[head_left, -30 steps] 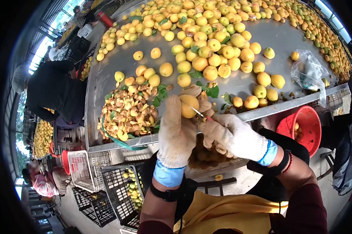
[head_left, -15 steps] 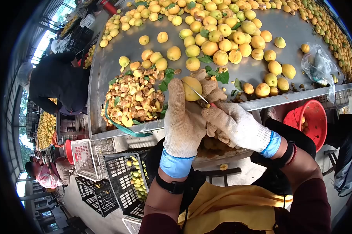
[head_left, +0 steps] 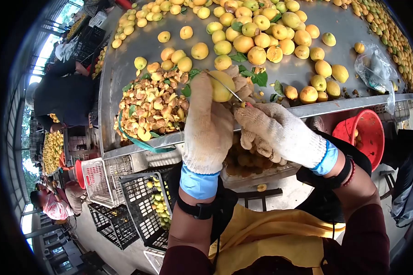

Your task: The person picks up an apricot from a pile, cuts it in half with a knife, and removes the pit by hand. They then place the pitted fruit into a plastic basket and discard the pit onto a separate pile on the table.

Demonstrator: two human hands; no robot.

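Note:
My left hand (head_left: 205, 130), in a soiled knit glove with a blue cuff, is closed around a yellow apricot (head_left: 223, 91) above the table's front edge. My gloved right hand (head_left: 286, 135) grips a small knife (head_left: 248, 105) by its red handle. The thin blade lies across the apricot, its tip near the fruit's upper left side. Left of the hands is a heap of cut apricot pieces (head_left: 153, 107) on the metal table. Behind them lie many whole apricots (head_left: 257, 56) and green leaves (head_left: 260, 79).
A clear plastic bag (head_left: 375, 68) hangs over the table rim (head_left: 339, 104). Below right is a red basin (head_left: 369, 137). A crate of cut fruit (head_left: 257, 167) stands under my hands, with a black crate (head_left: 144, 206) lower left. Other people, one in dark clothes (head_left: 69, 98), are at left.
The blade now reaches across the apricot's face, where before it lay along the right side. Both hands have shifted slightly left and down, and the view has moved a little.

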